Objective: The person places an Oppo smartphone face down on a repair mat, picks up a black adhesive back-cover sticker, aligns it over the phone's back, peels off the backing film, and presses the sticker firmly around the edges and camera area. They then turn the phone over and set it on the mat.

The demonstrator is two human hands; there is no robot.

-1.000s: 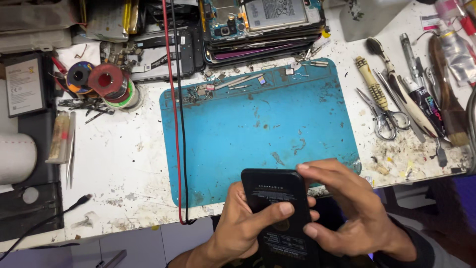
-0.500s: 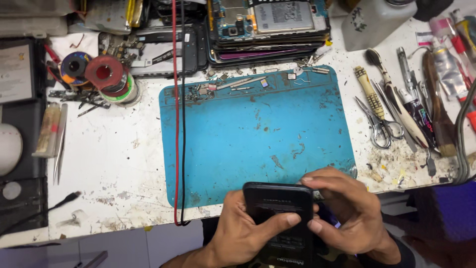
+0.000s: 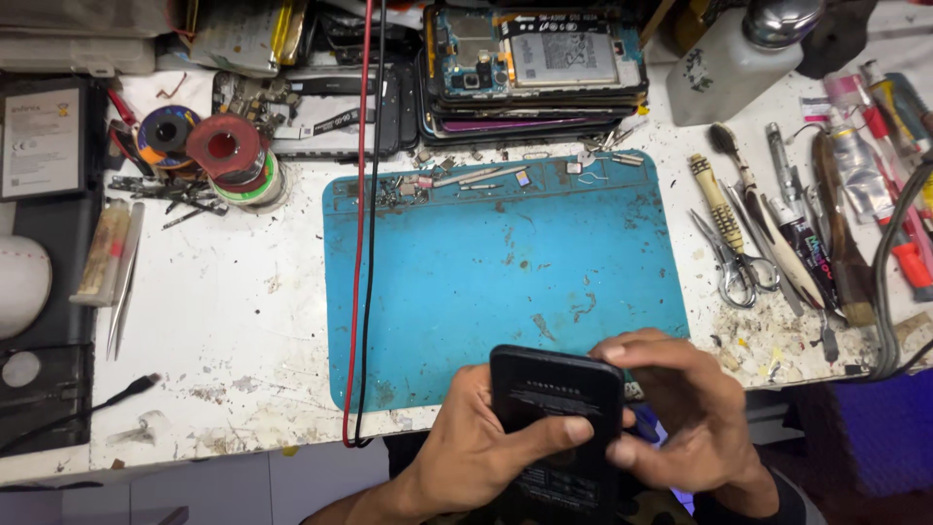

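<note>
I hold a black phone [image 3: 556,428] at six o'clock, just past the near edge of the blue mat [image 3: 501,282] on the table [image 3: 224,321]. My left hand [image 3: 476,452] wraps its fingers on it; my right hand [image 3: 685,413] clamps its other side.

White batt. label [image 3: 564,58] top ctr; white label [image 3: 41,141] left.

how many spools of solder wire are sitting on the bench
2: a red spool stacked on pale reels, and a blue-and-orange spool touching its left side, both upper left. Clutter may hide others.
</note>
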